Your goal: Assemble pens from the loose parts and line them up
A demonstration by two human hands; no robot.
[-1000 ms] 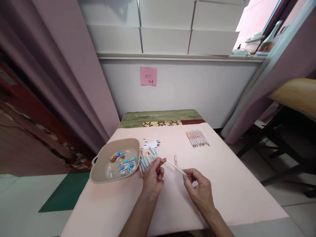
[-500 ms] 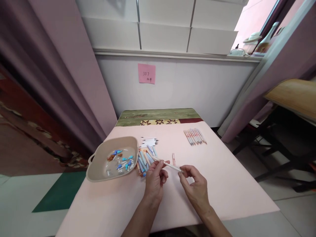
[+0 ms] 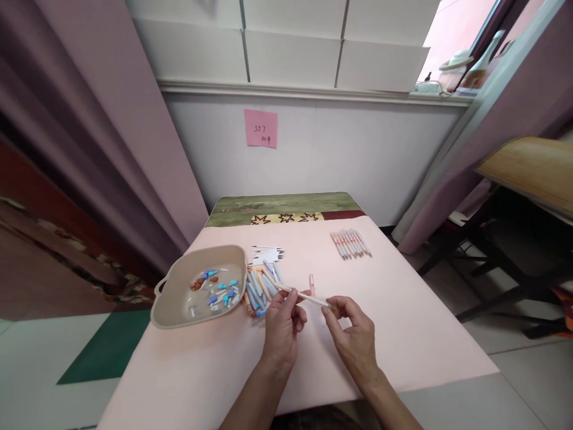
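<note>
Above the near half of the table (image 3: 403, 340), toward its middle: my left hand (image 3: 284, 328), thumb and fingers closed on a slim white pen (image 3: 316, 299). My right hand (image 3: 353, 331), fingertips pinched narrow at the pen's right end. Pen slanting, left end higher in view. Just beyond it, one short pink piece (image 3: 312, 283), lying on the cloth. Left of my left hand, a heap of pen barrels (image 3: 259, 289), blue and orange, against a beige basin (image 3: 174, 316). Basin along the left edge, holding small parts (image 3: 218, 297) in blue, brown, white and clear. Behind the heap, white refills (image 3: 267, 254) with dark tips. Toward the far right corner, a row of pens (image 3: 351, 244), side by side. At the far edge, a green strip (image 3: 290, 205). On the wall, a pink note (image 3: 261, 128), handwritten "357".
</note>
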